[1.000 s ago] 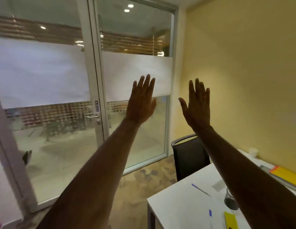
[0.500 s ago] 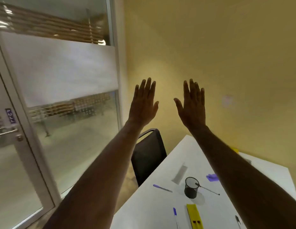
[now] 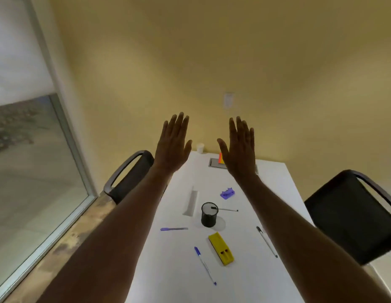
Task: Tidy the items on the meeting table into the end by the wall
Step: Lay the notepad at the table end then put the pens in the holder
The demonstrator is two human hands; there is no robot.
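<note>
Yellow-painted wall behind, frosted glass partition at 9 o'clock, long white bench (image 3: 244, 270) running from 6 toward 12 o'clock, black chairs at 9 (image 3: 133, 178) and 3 o'clock (image 3: 351, 217).

Left hand (image 3: 172, 147) and right hand (image 3: 239, 154) raised side by side above the far end, backs to the camera, fingers (image 3: 178, 123) straight and close together, thumbs out, holding nothing, touching nothing.

Scattered over the middle of the bench, well apart from the wall end: black mesh pen cup (image 3: 209, 214) at centre, thin black pen (image 3: 226, 209) just beside it at 3 o'clock, grey flat strip (image 3: 192, 203) at its 10 o'clock, small purple plastic clip-like piece (image 3: 227, 193) at 1 o'clock. Nearer, a purple pen (image 3: 173, 228) at 8 o'clock of the cup, yellow rectangular block with two slots (image 3: 221, 248) at 6 o'clock, blue-capped ballpoint (image 3: 204, 264) beside the block at 7 o'clock, dark-capped ballpoint (image 3: 266, 241) out at 4 o'clock.

Already at the wall end: small white paper cup (image 3: 200, 148) at 12 o'clock, grey tray with an orange and yellow pad (image 3: 217, 164), partly hidden by the right hand.

By the look of it, barely begun: eight loose pieces left to carry or slide to 12 o'clock. Likely sensible start: pens into the mesh cup, then cup and the rest moved up together.
</note>
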